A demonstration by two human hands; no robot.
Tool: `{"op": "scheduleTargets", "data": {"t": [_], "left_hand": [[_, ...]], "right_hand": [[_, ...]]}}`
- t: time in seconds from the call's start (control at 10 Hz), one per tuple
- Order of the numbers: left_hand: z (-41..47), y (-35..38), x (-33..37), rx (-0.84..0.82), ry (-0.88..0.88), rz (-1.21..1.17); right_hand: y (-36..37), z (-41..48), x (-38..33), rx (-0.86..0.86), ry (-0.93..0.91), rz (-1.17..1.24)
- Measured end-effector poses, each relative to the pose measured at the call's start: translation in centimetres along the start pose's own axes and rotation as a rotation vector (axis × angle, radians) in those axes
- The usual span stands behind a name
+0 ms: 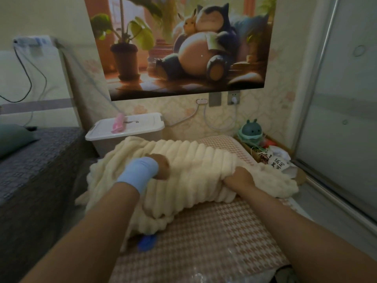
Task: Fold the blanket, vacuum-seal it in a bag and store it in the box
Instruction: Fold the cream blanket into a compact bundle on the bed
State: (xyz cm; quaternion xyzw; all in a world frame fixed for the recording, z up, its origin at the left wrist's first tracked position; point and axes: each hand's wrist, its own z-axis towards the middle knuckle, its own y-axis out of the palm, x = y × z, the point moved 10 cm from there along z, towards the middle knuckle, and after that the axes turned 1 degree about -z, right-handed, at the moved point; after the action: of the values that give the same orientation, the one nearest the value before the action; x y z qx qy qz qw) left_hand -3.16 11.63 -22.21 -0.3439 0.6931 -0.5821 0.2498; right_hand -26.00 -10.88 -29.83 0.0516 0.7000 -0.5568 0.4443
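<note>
houndstooth cover [214, 231]: under blanket | blanket [195, 160]: cream, ribbed, bunched on cover | box [98, 137]: white, lid on, just behind blanket's far-left edge | clear bag [183, 270]: flat, nearer than blanket | left grip [161, 166]: clenched on blanket's top | right grip [240, 176]: grasping blanket's right fold | blue piece [146, 242]: at blanket's near edge

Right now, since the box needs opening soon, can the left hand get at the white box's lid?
Likely not yet: the left hand grips the blanket, whose heap lies between it and the lid.
</note>
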Motion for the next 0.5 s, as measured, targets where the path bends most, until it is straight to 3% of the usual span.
{"op": "scheduleTargets", "data": {"t": [0.1, 0.2, 0.3, 0.4, 0.5], "left_hand": [[-4.3, -1.9, 10.1, 0.087, 0.219, -0.468], [-6.1, -2.7, 13.5, -0.011, 0.223, -0.784], [-5.6, -1.9, 10.9, -0.080, 0.097, -0.796], [-5.2, -1.9, 7.7, -0.055, 0.032, -0.840], [-4.4, -4.0, 5.2, 0.129, 0.025, -0.676]], "right_hand": [[-1.6, -2.7, -4.6, 0.071, -0.190, 0.085], [-0.3, -5.2, -10.0, -0.164, -0.494, 0.165], [1.3, -6.4, -12.1, -0.403, -0.661, 0.042], [0.8, -6.5, -12.4, -0.457, -0.662, 0.176], [-2.2, -3.9, -11.8, -0.206, -0.531, 0.320]]}}
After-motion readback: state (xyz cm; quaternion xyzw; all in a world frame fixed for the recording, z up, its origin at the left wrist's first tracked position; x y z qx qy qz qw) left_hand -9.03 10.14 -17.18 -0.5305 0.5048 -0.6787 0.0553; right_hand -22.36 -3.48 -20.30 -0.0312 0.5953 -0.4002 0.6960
